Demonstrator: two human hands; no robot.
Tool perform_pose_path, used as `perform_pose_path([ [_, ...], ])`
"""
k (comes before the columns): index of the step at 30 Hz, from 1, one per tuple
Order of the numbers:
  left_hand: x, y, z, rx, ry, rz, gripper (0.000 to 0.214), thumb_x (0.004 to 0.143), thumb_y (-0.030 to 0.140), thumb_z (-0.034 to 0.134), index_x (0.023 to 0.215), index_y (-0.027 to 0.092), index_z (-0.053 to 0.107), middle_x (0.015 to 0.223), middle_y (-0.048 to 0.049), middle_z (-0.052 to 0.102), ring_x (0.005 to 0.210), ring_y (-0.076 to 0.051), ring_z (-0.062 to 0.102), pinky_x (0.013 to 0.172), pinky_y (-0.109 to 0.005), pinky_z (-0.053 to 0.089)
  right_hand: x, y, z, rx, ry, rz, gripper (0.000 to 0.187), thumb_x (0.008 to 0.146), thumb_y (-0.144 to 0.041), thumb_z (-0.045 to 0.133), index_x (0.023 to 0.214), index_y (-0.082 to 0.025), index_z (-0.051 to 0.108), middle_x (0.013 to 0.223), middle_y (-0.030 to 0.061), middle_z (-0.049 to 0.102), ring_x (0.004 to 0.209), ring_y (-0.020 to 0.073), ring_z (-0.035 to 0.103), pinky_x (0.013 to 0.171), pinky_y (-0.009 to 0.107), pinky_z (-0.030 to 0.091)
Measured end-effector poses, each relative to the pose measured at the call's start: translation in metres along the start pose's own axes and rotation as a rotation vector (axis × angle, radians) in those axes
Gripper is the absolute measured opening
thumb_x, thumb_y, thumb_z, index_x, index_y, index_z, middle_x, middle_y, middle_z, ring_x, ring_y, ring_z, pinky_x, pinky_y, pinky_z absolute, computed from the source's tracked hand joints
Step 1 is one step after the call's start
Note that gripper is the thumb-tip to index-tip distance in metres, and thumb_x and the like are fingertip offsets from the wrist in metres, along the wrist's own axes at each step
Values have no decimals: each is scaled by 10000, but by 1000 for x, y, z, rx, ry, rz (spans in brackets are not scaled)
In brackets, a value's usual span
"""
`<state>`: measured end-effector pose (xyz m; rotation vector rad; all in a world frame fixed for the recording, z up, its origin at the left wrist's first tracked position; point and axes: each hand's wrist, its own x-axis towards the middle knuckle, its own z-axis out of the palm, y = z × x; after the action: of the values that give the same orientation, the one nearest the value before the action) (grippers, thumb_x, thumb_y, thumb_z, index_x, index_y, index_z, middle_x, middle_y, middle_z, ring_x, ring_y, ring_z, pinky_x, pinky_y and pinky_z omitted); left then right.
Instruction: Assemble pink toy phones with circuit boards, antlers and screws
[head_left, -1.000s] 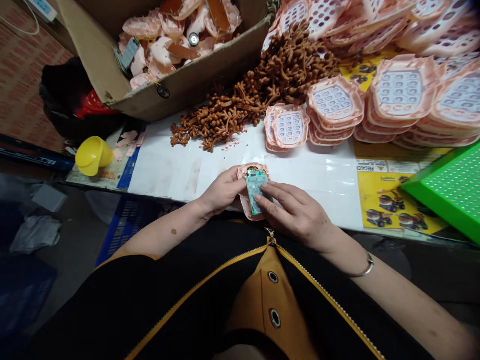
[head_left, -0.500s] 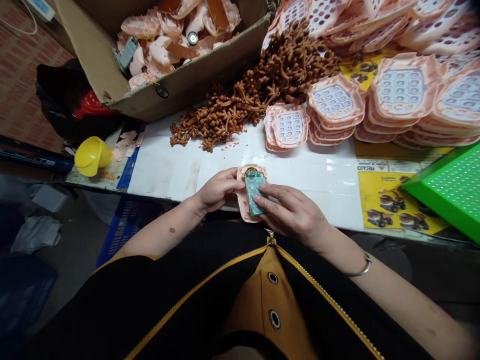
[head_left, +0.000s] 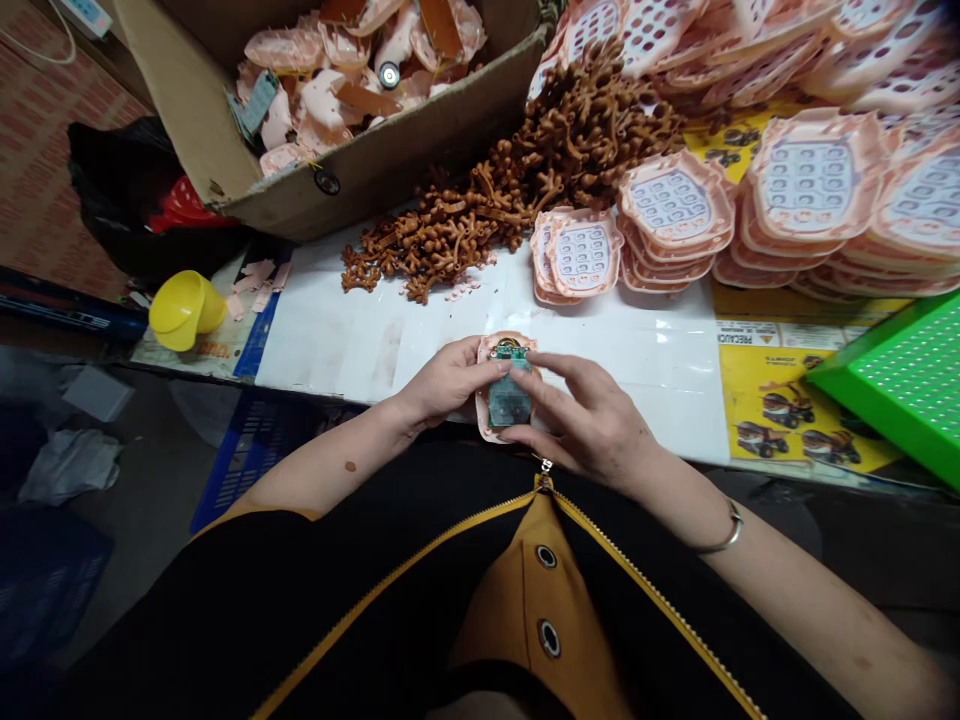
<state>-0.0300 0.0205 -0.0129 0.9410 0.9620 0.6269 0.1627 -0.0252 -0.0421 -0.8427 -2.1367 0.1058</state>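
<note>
A pink plastic shell is held at the front edge of the table, its hollow side up. In it lies a green circuit board, flat, with wires curving at its top end. My left hand grips the shell's left side, its thumb pressing on the board's upper part. On the right, my right hand has its fingertips on the board's upper right and its thumb at the shell's lower end. The fingers under the shell are hidden.
Behind the hands is a heap of brown plastic pieces. Stacked pink shells with keypads stand to its right. A cardboard box of pink parts is at the back left, a yellow cup left, a green perforated tray right.
The circuit board has gone from tilted to lying flat in the shell. My left thumb has moved onto the board, and my right fingers have spread from its middle to its upper end.
</note>
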Motion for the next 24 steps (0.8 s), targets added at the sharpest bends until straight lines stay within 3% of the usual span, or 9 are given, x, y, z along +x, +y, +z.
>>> perform_pose_path([
  [3,0,3,0,113,-24,48,357,761,327,735,1055,130,682,933,-49,702,831,-147,628,777,-260,482,9,4,-3,-37,-88,79,851,843,-578,635,1526,-171,332,1417,263,497,1300,384,525,996,573,526],
  [5,1,5,1,194,-43,96,318,769,310,722,1036,139,694,935,-43,699,858,-148,626,795,-256,471,15,8,-4,-65,-142,83,796,843,-595,622,1495,-202,389,1459,258,451,1334,398,495,1010,590,508],
  [10,1,4,1,197,-65,83,301,742,306,744,977,131,675,877,-28,681,797,-137,613,772,-263,467,23,15,-8,-149,-144,74,608,861,-582,602,1305,-166,581,1381,257,535,1256,392,553,979,566,520],
  [15,0,-1,1,134,-42,-16,341,719,334,768,956,127,637,838,-11,647,725,-113,582,700,-245,456,14,19,-8,-274,-108,21,536,877,-523,619,1272,-161,594,1325,236,593,1236,363,560,989,518,516],
  [17,1,-1,1,116,-42,-29,334,720,324,765,954,127,630,842,-11,648,724,-112,583,696,-244,456,11,20,-7,-284,-121,23,585,870,-568,603,1288,-158,582,1318,230,598,1220,355,569,983,506,519],
  [21,6,2,2,77,-26,-20,287,723,289,748,925,130,620,826,-3,647,727,-114,586,704,-251,467,12,16,-5,-196,-224,96,922,771,-767,553,1369,-68,503,1359,290,554,1242,419,552,978,555,516],
  [24,10,3,6,68,24,31,250,719,264,745,892,128,627,803,8,643,713,-104,573,688,-238,459,14,12,-3,-194,-301,180,1008,761,-744,596,1425,-6,422,1401,324,511,1284,448,523,1004,567,506],
])
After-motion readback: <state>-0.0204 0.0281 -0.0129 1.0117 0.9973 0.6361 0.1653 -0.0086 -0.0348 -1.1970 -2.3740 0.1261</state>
